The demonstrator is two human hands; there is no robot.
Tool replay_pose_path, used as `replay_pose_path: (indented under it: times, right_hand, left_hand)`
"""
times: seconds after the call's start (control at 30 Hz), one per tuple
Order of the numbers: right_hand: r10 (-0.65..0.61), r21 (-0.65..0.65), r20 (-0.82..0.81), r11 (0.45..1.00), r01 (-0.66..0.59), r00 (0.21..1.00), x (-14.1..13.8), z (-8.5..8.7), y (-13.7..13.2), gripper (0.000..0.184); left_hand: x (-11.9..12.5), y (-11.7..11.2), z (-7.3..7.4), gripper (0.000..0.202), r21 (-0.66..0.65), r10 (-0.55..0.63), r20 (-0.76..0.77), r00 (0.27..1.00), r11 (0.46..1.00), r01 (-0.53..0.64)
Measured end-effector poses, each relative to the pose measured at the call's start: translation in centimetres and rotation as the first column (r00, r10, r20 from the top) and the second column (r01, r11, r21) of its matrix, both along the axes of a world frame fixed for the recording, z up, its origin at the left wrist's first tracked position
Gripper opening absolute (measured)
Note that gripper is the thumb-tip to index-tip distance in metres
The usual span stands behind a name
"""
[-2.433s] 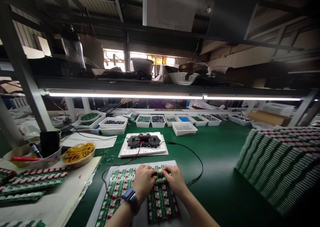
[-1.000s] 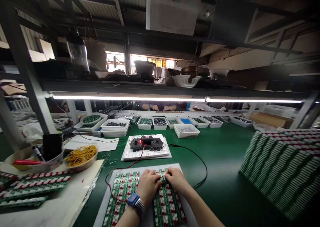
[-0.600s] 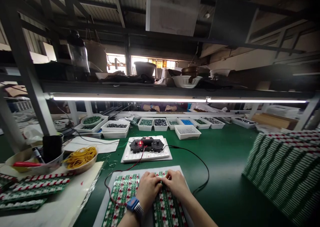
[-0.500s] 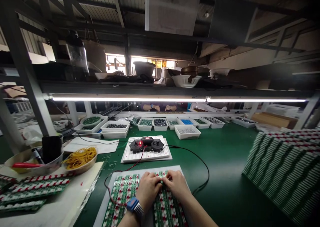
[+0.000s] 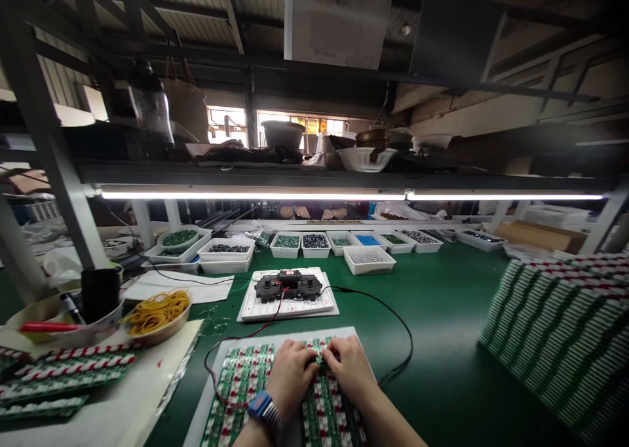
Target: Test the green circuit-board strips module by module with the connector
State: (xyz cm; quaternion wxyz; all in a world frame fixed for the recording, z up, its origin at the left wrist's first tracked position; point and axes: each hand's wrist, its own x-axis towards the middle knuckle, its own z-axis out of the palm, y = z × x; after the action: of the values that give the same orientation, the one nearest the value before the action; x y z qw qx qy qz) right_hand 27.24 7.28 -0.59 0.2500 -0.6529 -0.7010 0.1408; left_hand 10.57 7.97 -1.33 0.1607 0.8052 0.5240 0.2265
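A green circuit board panel (image 5: 328,404) with rows of white and red parts lies on a pale board (image 5: 196,421), beside a second similar panel (image 5: 234,375). My left hand (image 5: 293,373), a blue watch (image 5: 265,408) on its wrist, rests over the right panel's upper left edge with curled fingers. My right hand (image 5: 350,368) is bent over the same panel's top from the other side. Both sets of fingertips are closed, and whatever they hold is hidden. Ahead sits a black device (image 5: 289,286) on a white tray (image 5: 248,308); its red-and-black lead (image 5: 216,375) runs towards my left hand.
White bins (image 5: 314,252) of small parts line the back. At right stands a tall stack of panels (image 5: 555,342). Yellow rubber bands (image 5: 158,311) fill a bowl at left, near more panels (image 5: 63,381). A black cable (image 5: 407,342) loops right. Another person's hands (image 5: 314,211) show beyond.
The red light on the black device has gone out. My right hand's fingertips have shifted slightly right, away from my left hand's. My left hand stays nearly still.
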Motion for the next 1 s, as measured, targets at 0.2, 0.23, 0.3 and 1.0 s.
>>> replay_pose_path:
  times: [0.2,0.23,0.3,1.0]
  right_hand:
    - [-0.004,-0.016,-0.018,1.0,0.004,1.0,-0.07,0.29,-0.21,0.023]
    - [-0.005,-0.024,-0.026,1.0,0.004,1.0,-0.07,0.35,-0.21,0.023]
    - [-0.007,-0.04,-0.039,0.999,0.006,0.999,-0.06,0.45,-0.15,0.023]
    - [-0.019,-0.087,-0.128,0.996,0.008,0.992,-0.11,0.75,0.42,0.02]
  left_hand:
    - [0.03,-0.07,0.15,0.021,0.001,0.001,-0.002,1.0,1.0,-0.001]
    - [0.02,-0.09,0.15,0.021,0.002,0.001,-0.001,1.0,1.0,-0.001]
    - [0.02,-0.1,0.12,0.021,0.003,0.001,0.0,1.0,1.0,-0.001]
    - [0.26,-0.39,0.92,0.021,-0.009,0.035,-0.052,0.998,0.999,-0.036]
